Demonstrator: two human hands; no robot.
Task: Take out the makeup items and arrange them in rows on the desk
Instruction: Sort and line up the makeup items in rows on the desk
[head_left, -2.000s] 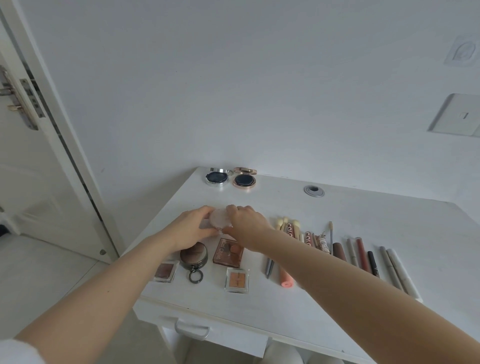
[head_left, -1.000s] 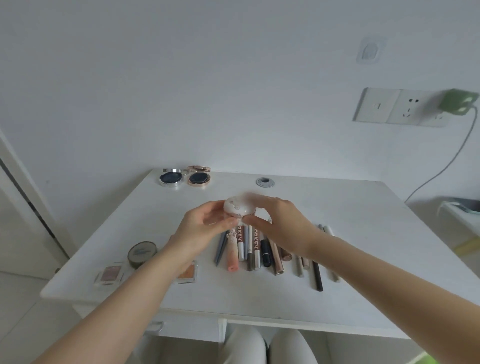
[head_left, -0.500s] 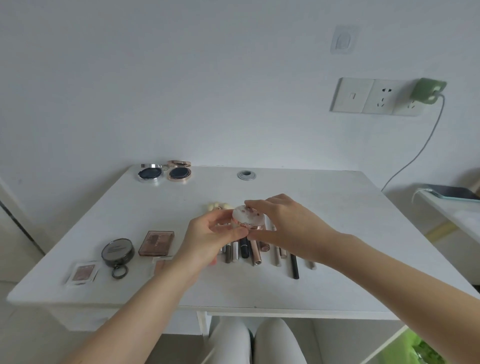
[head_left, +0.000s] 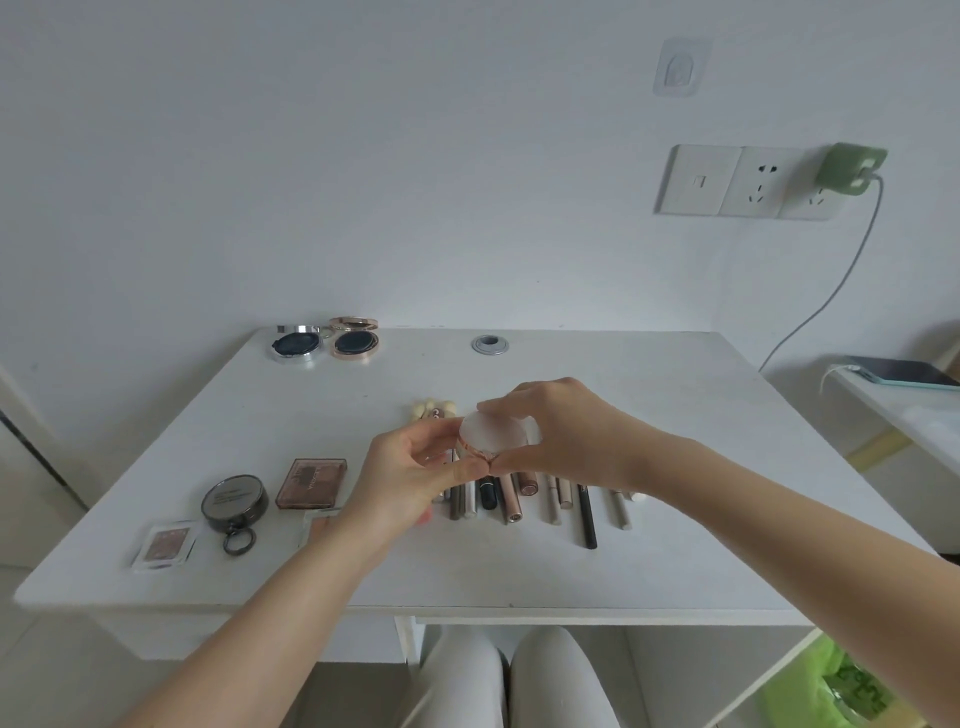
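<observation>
Both hands hold a small round compact (head_left: 491, 435) with a clear lid and rose-gold rim above the white desk (head_left: 675, 415). My left hand (head_left: 410, 475) pinches its left and lower edge; my right hand (head_left: 563, 434) grips it from the right and top. Under the hands lies a row of pencils, lip tubes and liners (head_left: 524, 496). To the left sit a brown palette (head_left: 311, 483), a dark round compact with a ring (head_left: 235, 501) and a small clear eyeshadow square (head_left: 166, 544). Another square (head_left: 319, 522) is partly hidden by my left wrist.
Two open cushion compacts (head_left: 326, 342) stand at the desk's back left, near a cable grommet (head_left: 489, 344). A wall socket with a green charger (head_left: 847, 169) feeds a phone (head_left: 904, 371) on a side shelf at right. A green bag (head_left: 836, 691) sits below right.
The camera has swung right and down from the desk's left side. Both hands kept hold of the round compact, which now sits tilted with its clear lid toward the camera.
</observation>
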